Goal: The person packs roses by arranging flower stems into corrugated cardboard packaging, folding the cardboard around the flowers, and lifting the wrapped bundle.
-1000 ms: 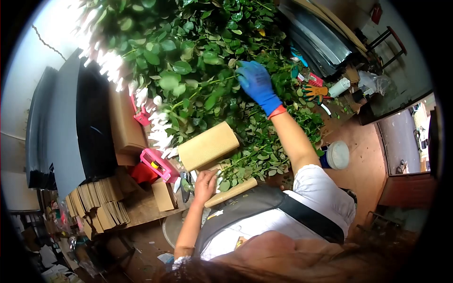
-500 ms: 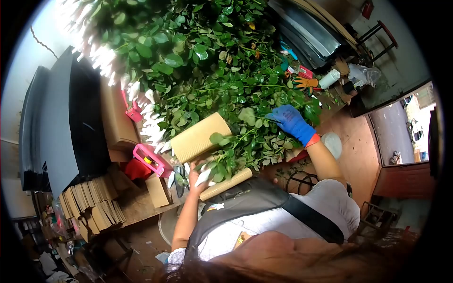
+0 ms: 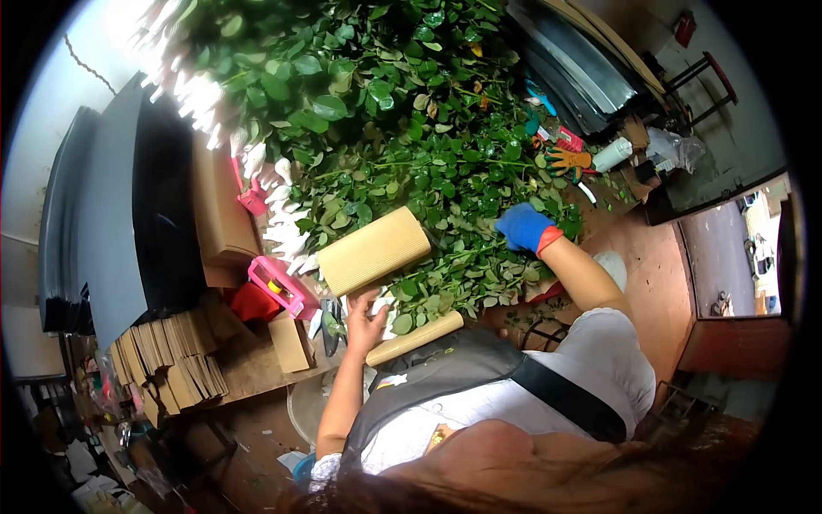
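Note:
My left hand (image 3: 366,320), bare, is beside white-sleeved flower heads (image 3: 387,313) at the near edge of the leafy stems. Its fingers are apart, with no stem visible in them. Between a sheet of corrugated cardboard (image 3: 375,250) and a rolled cardboard edge (image 3: 415,337) lie leafy green stems (image 3: 445,300). In a blue glove with a red cuff, my right hand (image 3: 524,230) rests among the leaves on the right. Its fingers are curled in, and whatever they hold is hidden.
A large pile of leafy stems (image 3: 342,111) with white-sleeved heads (image 3: 278,206) covers the table. Left are a pink tape dispenser (image 3: 282,287), black-handled scissors (image 3: 330,327) and cardboard pieces (image 3: 171,368). An orange glove (image 3: 567,160) and a white roll (image 3: 612,154) lie at the right.
A leafy stem with a white-sleeved head, previously lifted between my hands, is now down among the others. My left hand's fingers have spread; my right hand has curled and moved slightly nearer.

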The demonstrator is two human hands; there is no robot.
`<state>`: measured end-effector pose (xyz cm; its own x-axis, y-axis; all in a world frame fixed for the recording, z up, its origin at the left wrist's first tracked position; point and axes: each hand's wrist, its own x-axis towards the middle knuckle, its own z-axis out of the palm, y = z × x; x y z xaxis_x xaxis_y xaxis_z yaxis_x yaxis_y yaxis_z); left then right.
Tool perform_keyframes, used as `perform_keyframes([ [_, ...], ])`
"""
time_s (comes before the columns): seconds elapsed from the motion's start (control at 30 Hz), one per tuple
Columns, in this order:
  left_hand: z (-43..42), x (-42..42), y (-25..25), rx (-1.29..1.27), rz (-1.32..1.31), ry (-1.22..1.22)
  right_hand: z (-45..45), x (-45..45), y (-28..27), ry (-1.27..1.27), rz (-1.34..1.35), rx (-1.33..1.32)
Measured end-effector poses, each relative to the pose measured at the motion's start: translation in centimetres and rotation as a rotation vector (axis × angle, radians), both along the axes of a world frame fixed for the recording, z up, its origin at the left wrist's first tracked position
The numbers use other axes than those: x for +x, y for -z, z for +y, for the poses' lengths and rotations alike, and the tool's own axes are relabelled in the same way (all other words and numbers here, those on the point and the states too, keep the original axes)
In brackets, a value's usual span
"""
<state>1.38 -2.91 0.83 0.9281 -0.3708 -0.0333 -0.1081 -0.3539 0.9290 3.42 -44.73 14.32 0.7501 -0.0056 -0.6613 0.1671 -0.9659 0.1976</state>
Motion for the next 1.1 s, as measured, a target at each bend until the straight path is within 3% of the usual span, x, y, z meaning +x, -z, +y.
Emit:
perform_keyframes([
  [0.07, 0.2, -0.1, 0.2, 0.0, 0.023, 0.007, 1.6, 3.4, -0.9, 0.052, -0.253, 0.095],
  [0.13, 0.0, -0.1, 0.7, 0.0, 0.039, -0.005, 3.2, 7.4, 0.2, -0.079, -0.862, 0.428],
  [0.2, 0.0, 0.0, 0.6, 0.077, 0.002, -0.001, 5.6, 12.0, 2.1, -0.25, -1.299, 0.526],
  [0.3, 0.0, -0.1, 0.6, 0.125, -0.055, 0.01, 7.0, 17.1, 6.1, -0.232, -1.127, 0.152],
  [0.4, 0.2, -0.1, 0.5, 0.152, -0.02, 0.001, 6.6, 18.4, 3.5, 0.154, -0.727, 0.272],
  [0.5, 0.1, -0.1, 0.8, 0.113, -0.053, -0.002, 2.8, 12.6, -2.0, -0.055, -1.337, 0.633],
  [0.6, -0.2, -0.3, 0.0, 0.078, 0.024, -0.01, -0.5, 8.4, -4.8, -0.085, -1.175, 0.539],
  [0.7, 0.0, -0.2, 1.2, 0.09, -0.01, -0.005, -1.4, 4.5, -10.9, -0.171, -1.349, 0.679],
  [0.8, 0.1, -0.2, 1.5, 0.042, 0.015, -0.008, -1.5, 0.5, -11.9, -0.205, -1.161, 0.625],
  [0.93, 0.2, 0.1, 3.5, 0.084, -0.034, -0.03, -0.5, -3.5, -7.2, -0.144, -1.012, 0.723],
  [1.0, 0.4, 0.7, 3.9, 0.141, -0.293, 0.065, 0.1, -4.4, -2.4, -0.128, -0.974, 0.741],
  [1.03, 0.2, 0.6, 3.4, 0.131, -0.237, 0.034, -0.2, -4.7, 0.9, -0.159, -0.995, 0.672],
  [1.1, -0.1, 0.4, 2.3, 0.09, -0.127, -0.008, 1.8, -5.8, 2.2, -0.223, -0.963, 0.242],
])
